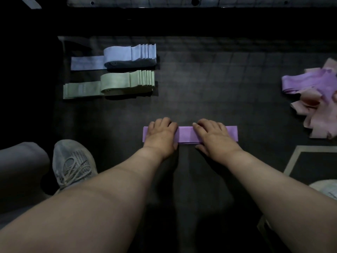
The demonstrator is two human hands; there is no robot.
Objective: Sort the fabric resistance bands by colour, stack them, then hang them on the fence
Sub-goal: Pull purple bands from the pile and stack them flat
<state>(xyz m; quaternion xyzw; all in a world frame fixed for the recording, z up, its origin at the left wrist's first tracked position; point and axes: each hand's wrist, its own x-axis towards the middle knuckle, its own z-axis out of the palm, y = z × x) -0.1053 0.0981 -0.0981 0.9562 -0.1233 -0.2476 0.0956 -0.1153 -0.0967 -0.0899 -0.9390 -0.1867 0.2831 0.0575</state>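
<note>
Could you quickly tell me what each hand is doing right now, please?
Left hand: open, pressing flat on the purple band.
Right hand: open, pressing down on the same band.

My left hand [161, 135] and right hand [214, 136] are bare, with short, rounded fingers, and my forearms [109, 198] are bare too. On my left foot is a pale grey knit mesh trainer [73, 163] with grey laces, beside a plain grey trouser leg [20, 167]. A whitish shoe toe [326, 189] shows on my right.
</note>
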